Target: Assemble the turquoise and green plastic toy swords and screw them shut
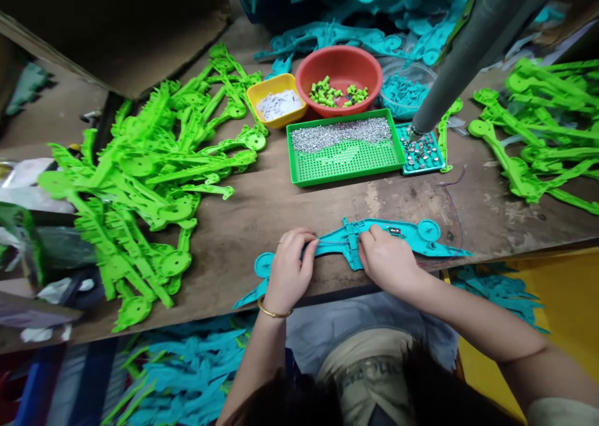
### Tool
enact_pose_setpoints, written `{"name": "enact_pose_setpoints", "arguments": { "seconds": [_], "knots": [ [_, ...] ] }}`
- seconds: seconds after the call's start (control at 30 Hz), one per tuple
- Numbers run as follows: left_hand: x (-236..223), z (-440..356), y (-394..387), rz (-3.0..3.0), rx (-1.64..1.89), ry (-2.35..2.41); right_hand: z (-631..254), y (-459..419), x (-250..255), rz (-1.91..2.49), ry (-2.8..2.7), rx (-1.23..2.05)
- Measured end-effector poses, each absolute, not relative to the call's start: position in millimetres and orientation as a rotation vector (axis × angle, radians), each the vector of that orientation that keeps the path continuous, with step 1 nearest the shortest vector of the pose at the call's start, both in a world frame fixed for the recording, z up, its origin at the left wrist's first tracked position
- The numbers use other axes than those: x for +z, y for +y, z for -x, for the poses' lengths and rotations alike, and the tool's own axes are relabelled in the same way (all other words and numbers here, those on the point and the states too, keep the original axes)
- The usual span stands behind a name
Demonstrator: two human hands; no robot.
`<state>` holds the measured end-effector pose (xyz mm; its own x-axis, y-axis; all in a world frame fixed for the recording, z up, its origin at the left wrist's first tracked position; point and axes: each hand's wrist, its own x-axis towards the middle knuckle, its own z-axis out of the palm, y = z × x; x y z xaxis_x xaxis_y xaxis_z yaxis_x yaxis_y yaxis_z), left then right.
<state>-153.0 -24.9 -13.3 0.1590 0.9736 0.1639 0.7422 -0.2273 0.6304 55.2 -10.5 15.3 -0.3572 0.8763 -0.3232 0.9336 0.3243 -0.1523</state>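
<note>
At the near edge of a worn wooden table (262, 208), two bare hands work over a long turquoise plastic part (352, 251), which lies lengthwise before the person, its tapered ends reaching out past both hands. The left hand (294, 257), with a gold-coloured bracelet (275, 314) at the wrist, has thumb and forefinger brought together on a thin strand (331, 243) that runs along the part toward the right hand (386, 257). That hand rests on the part's middle with fingers curled under; we cannot tell whether they are clamped on anything. Just beyond its knuckles we find a small metallic cylinder (395, 231) seated in the part, and farther right, a fine reddish wire (449, 201) loops across the wood. Behind the work, we count a green perforated tray (349, 162) partly covered with small silvery metal pieces (341, 133), a small turquoise tray (440, 166) of shiny round pieces, a yellow tub (276, 122) of white bits, a red bowl (339, 58) of lime-and-black pieces and a clear bowl (423, 70) of little turquoise ones. A grey pole (456, 55) slants down beside them. Lime-green parts lie heaped at left (163, 164) and right, while more turquoise parts (388, 2) pile up at the back and others show below the table's edge.
</note>
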Motion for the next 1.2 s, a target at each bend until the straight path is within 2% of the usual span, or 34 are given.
{"name": "enact_pose_setpoints", "arguments": {
  "seconds": [0.47,0.97,1.2],
  "knots": [
    [-16.2,151.7,-26.9,-2.049,0.739,1.611,-72.6,-15.7,31.3,-1.443,2.396,-0.619],
    [-7.2,162.6,-27.3,-1.822,0.829,1.408,-71.7,-3.5,32.2,-1.323,2.439,-0.471],
    [-14.0,157.7,-25.6,-1.666,1.017,1.653,-99.5,-0.9,36.7,-1.613,2.517,-0.468]
  ]
}}
